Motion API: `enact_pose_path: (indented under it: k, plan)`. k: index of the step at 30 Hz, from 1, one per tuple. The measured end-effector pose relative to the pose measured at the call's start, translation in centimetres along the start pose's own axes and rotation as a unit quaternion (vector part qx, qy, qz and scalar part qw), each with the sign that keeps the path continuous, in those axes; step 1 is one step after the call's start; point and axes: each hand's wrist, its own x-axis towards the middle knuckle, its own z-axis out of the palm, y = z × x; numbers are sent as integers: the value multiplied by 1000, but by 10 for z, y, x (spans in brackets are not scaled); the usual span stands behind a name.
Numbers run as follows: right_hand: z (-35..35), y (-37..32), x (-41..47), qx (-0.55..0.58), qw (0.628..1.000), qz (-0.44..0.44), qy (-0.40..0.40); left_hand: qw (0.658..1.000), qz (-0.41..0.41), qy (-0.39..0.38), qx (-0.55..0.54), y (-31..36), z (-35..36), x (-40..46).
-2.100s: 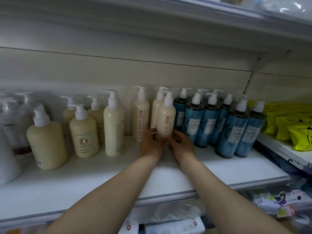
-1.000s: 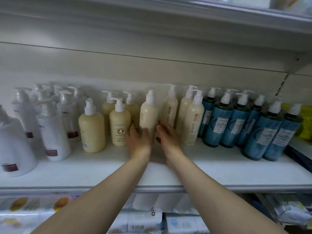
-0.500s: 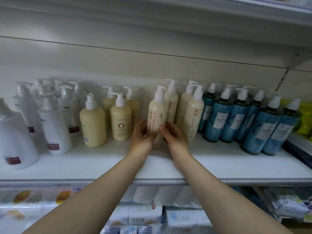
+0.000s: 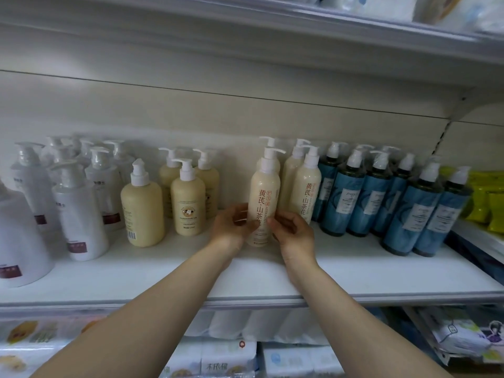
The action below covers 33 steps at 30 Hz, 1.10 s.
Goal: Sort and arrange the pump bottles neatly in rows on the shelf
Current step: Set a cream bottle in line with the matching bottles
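Indoors, white shelf (image 4: 354,271), pump bottles (image 4: 263,197)

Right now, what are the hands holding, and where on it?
Both hands, left hand and right hand, grip the tall cream pump bottle by its lower body, from either side.

head cam | faces forward, slightly down | close to shelf (image 4: 354,279) front

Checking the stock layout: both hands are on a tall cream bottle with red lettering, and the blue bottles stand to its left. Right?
Not quite. The head view shows both hands, left hand and right hand, on the cream bottle, but the blue bottles stand to its right.
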Motion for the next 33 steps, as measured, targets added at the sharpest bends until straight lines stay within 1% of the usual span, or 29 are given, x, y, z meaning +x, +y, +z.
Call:
enact_pose_path:
  k: [7,11,15,22,33]
  plan:
    - [-1,3,13,-70,996,-19,61,1000,2,1,21,-1,20,20]
    - [0,6,17,-101,991,-15,84,999,12,7,30,-3,27,26]
    - [2,9,18,-108,989,-2,98,999,15,15,27,-7,32,27]
    - [4,8,21,-181,976,8,120,998,23,32,49,-7,37,30]
    - [7,5,25,-242,960,18,139,998,29,28,43,-9,44,37]
